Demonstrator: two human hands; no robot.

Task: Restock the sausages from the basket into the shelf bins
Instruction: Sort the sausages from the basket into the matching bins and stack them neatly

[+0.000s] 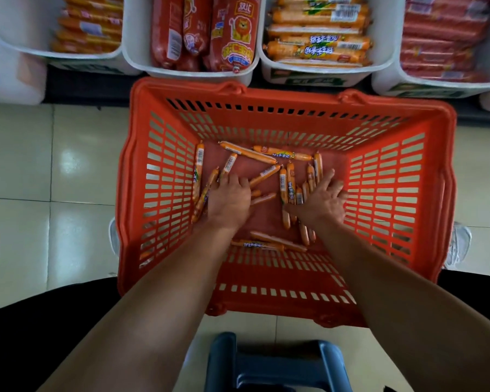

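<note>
Head: sausages [284, 153], possibly corn-labelled.

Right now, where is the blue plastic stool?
In the head view, the blue plastic stool stands bottom centre on the tiled floor, just below the red plastic basket, between the forearms.

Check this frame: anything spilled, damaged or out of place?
Nothing spilled or damaged. The loose sausages lie jumbled at all angles on the floor of the red basket, unlike the neat rows in the matching bin. Both hands, left hand and right hand, are down among them.

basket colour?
Orange-red, with slotted walls; the basket shows best in the head view, the only one.
</note>
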